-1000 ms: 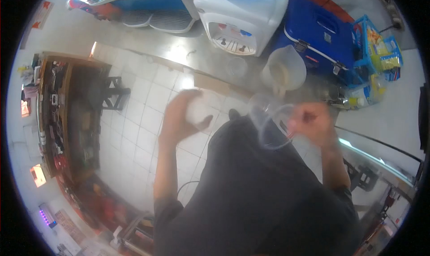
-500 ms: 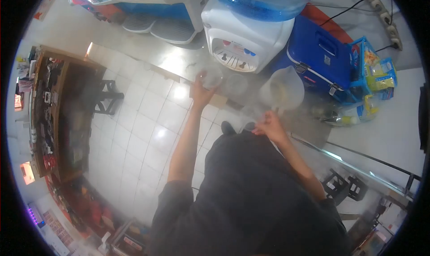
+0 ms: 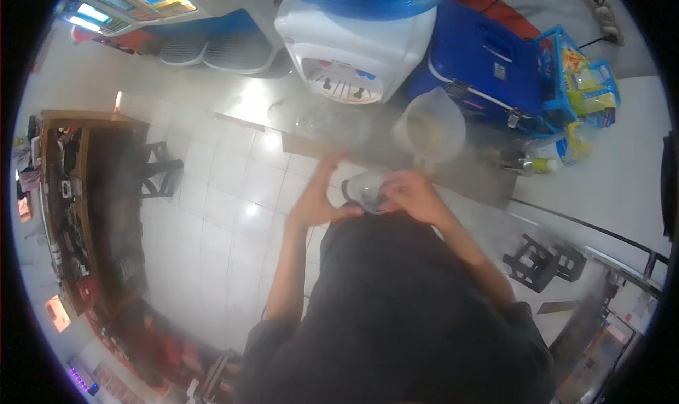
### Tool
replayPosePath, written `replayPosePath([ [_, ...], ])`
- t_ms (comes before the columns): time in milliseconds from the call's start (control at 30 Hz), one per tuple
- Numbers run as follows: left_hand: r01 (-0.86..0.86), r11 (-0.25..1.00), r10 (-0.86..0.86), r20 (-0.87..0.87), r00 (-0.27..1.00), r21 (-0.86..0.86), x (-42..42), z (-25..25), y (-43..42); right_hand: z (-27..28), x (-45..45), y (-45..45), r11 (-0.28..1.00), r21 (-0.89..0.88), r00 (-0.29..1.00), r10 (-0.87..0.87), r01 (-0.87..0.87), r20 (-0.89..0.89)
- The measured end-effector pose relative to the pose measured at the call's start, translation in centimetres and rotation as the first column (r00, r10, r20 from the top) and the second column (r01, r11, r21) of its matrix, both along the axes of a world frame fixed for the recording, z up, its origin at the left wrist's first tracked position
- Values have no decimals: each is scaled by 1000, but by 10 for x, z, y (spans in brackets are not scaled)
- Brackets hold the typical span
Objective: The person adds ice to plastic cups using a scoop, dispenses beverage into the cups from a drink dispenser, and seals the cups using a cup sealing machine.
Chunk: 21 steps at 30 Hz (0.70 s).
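Observation:
In front of my dark shirt, my right hand (image 3: 411, 195) grips a clear plastic vessel (image 3: 366, 189) by its right side. My left hand (image 3: 318, 197) is just left of that vessel, its thumb and fingers spread apart with nothing between them. Beyond the hands, blurred clear cups (image 3: 332, 123) stand near the edge of the metal counter (image 3: 237, 106). A translucent white pitcher (image 3: 433, 127) with something pale brown inside rests on the counter to their right. Haze softens the details around the vessel.
Behind the pitcher are a white water dispenser (image 3: 357, 47) and a blue cooler box (image 3: 488, 61). A blue basket of packets (image 3: 583, 79) and a bottle (image 3: 527, 162) are at the right. Black stools (image 3: 530, 262) stand on the floor, with a wooden shelf (image 3: 85, 206) at the left.
My left hand reached to a clear cup at the counter, then came back empty beside the vessel. My right hand moved left with its clear vessel. The view has shifted.

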<state>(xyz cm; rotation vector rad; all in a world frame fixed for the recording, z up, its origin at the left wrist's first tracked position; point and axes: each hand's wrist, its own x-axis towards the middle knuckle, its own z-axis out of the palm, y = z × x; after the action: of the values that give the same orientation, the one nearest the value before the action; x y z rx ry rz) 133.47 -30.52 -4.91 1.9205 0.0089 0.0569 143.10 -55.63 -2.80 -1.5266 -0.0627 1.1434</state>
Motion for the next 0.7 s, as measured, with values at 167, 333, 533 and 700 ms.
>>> replayPosePath([
  [167,78,994,-83,-65,994,-74,11,1,-35,19,11,-14,958,-280,927,56,54,371],
  [333,-136,987,134,-31,990,-86,-4,-5,-27,-35,36,-64,669,-251,486,-189,700,853],
  [533,-67,998,67,-62,996,5,-7,-9,-9,-69,62,-67,730,-334,582,-106,596,806],
  [700,-109,994,107,-72,992,-22,0,12,-12,-38,60,-109,752,-260,694,-338,605,636],
])
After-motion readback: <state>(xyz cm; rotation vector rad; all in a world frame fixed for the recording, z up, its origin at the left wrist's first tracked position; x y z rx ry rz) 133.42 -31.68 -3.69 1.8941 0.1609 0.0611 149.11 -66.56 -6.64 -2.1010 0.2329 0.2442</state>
